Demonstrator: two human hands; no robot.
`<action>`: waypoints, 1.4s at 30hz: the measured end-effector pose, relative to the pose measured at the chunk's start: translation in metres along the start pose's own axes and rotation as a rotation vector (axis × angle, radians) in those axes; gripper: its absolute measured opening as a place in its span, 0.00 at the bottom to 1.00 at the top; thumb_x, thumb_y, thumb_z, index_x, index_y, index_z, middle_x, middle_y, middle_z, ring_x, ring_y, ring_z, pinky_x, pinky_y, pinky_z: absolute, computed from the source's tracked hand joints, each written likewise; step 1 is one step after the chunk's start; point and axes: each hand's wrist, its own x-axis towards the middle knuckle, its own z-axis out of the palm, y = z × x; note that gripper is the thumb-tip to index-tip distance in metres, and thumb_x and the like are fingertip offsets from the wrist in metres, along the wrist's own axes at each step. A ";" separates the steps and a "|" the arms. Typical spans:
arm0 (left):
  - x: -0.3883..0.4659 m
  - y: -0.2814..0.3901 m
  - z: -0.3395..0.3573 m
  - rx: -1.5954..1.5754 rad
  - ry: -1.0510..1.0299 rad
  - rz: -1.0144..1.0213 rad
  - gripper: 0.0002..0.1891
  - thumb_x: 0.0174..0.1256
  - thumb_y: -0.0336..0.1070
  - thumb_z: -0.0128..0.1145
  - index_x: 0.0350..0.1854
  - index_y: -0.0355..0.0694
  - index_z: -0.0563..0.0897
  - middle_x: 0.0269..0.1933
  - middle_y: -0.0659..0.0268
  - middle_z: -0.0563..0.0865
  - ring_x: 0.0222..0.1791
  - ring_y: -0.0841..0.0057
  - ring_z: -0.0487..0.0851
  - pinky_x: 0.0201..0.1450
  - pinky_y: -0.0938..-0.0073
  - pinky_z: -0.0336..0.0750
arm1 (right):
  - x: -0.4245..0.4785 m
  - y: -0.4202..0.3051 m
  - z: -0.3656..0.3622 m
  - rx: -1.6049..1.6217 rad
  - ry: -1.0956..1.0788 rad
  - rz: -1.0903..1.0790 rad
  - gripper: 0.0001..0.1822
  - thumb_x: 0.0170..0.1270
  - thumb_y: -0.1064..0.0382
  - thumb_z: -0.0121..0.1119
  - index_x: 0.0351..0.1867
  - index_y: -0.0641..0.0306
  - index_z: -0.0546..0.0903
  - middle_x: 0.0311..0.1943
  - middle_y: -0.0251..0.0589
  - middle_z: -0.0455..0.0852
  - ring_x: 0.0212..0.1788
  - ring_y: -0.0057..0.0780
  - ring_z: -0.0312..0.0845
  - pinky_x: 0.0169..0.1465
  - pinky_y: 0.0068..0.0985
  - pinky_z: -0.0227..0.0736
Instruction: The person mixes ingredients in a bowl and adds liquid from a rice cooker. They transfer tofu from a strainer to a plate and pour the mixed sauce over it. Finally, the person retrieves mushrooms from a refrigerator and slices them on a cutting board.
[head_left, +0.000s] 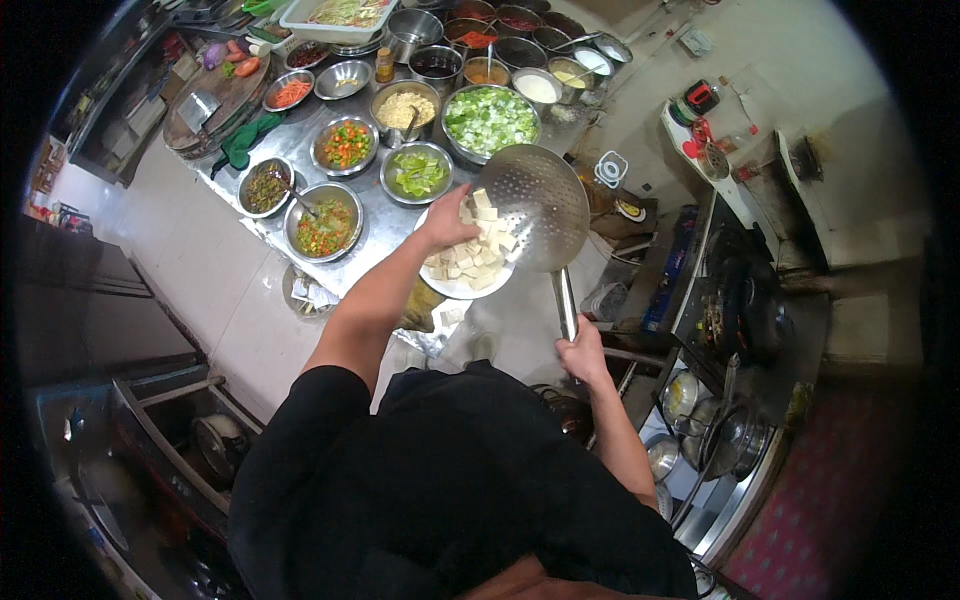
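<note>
My right hand (583, 351) grips the metal handle of a large perforated strainer ladle (536, 202), whose bowl is beside and partly over a white plate (450, 288). On that plate lies a heap of pale cubes, which look like tofu (472, 262). My left hand (450, 219) is at the heap's upper left, its fingers bent over some cubes near the ladle's rim; whether it grips any is hidden. Just beyond stand a metal bowl of sliced green vegetable (417, 174) and a larger one of chopped green and white vegetable (491, 120).
Metal bowls of chopped peppers (345, 145) and relish (324, 223) stand on the steel table (300, 161) at left. Beyond are seasoning pots and a round chopping block (217, 97) with a cleaver (199, 111). At right is a dark stove (742, 307), with pans (664, 456) below it.
</note>
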 end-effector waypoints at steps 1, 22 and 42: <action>0.007 -0.004 -0.002 -0.080 -0.069 -0.032 0.50 0.49 0.42 0.73 0.78 0.38 0.65 0.73 0.48 0.74 0.74 0.53 0.72 0.77 0.60 0.66 | -0.002 -0.005 -0.001 -0.014 0.003 -0.017 0.09 0.56 0.73 0.57 0.37 0.68 0.72 0.19 0.37 0.74 0.16 0.28 0.74 0.21 0.32 0.68; -0.031 -0.047 -0.004 -0.449 0.040 -0.023 0.26 0.56 0.19 0.61 0.61 0.30 0.79 0.51 0.62 0.86 0.52 0.77 0.83 0.57 0.76 0.78 | -0.007 -0.079 0.004 -0.385 0.018 0.057 0.18 0.58 0.66 0.61 0.49 0.65 0.73 0.34 0.66 0.87 0.42 0.69 0.84 0.49 0.56 0.77; -0.012 0.008 0.011 0.406 -0.239 0.394 0.31 0.58 0.51 0.69 0.62 0.39 0.82 0.61 0.53 0.84 0.66 0.52 0.77 0.74 0.54 0.67 | -0.046 -0.053 -0.011 -0.023 0.243 0.153 0.13 0.54 0.69 0.63 0.40 0.70 0.75 0.28 0.61 0.83 0.36 0.62 0.83 0.41 0.42 0.78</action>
